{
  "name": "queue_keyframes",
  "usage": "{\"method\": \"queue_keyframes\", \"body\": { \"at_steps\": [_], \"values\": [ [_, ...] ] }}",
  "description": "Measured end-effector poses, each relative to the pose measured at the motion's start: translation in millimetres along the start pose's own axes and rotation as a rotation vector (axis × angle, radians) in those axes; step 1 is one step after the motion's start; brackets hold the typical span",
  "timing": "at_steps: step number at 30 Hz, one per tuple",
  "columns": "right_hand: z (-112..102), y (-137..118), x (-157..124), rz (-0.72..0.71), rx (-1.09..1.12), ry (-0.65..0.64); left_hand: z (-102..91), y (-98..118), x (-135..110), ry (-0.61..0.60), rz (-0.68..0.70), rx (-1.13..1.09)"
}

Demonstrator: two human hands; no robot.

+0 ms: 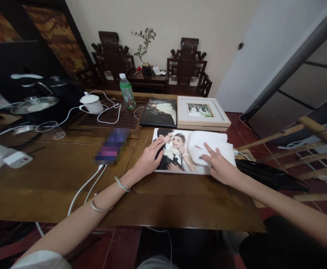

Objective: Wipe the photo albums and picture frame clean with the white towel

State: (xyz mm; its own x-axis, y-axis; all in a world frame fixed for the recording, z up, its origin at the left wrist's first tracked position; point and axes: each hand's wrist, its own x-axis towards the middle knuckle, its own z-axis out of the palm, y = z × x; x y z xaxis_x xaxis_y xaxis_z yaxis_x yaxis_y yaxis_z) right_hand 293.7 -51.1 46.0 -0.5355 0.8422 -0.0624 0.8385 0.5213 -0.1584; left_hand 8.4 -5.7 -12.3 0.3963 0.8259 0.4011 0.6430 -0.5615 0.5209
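A glossy wedding photo panel (174, 157) lies flat near the table's front edge, showing a couple. Across its left side rests my left hand (151, 156), fingers stretched out and flat, the tips on the picture. My right hand (216, 162) is on a bunched white towel (208, 140) that covers the panel's right part. Its fingers are spread and sunk into the towel's folds, gripping it. Just behind the panel lie a dark photo panel (159, 112) and, to its right, a light-framed picture (202, 110).
A phone (111, 147) with a white cable lies left of my left hand. Farther back stand a green-labelled bottle (127, 91) and a lidded white cup (91, 103). A glass-lidded pan (36, 106) and a white power strip (0, 157) are at left. A wooden chair (317, 134) stands right.
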Motion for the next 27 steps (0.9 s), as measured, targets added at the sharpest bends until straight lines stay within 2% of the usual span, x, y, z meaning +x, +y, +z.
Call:
{"method": "queue_keyframes", "body": {
  "at_steps": [4, 8, 13, 20, 24, 27],
  "values": [
    [6.4, -17.2, -31.9, -0.084, -0.037, 0.010, 0.8, 1.8, 0.0, 0.011, -0.012, 0.004],
    [5.2, -48.1, -39.6, -0.200, -0.050, -0.061, -1.2, 6.2, 1.0, 0.071, 0.015, -0.052],
    [7.6, -75.6, -6.7, -0.200, -0.103, -0.066, -8.7, 13.6, 1.5, 0.248, -0.052, -0.180],
    [12.1, -114.1, 57.9, -0.221, -0.186, 0.127, -16.6, 14.1, -1.3, 0.503, -0.142, -0.502],
    [9.4, -135.4, 72.4, -0.158, -0.301, 0.202, -20.3, 14.8, -0.2, 0.626, -0.142, -0.677],
    [5.0, -137.2, 70.4, -0.167, -0.366, 0.212, -21.7, 16.9, 1.2, 0.680, -0.130, -0.740]
  ]
}}
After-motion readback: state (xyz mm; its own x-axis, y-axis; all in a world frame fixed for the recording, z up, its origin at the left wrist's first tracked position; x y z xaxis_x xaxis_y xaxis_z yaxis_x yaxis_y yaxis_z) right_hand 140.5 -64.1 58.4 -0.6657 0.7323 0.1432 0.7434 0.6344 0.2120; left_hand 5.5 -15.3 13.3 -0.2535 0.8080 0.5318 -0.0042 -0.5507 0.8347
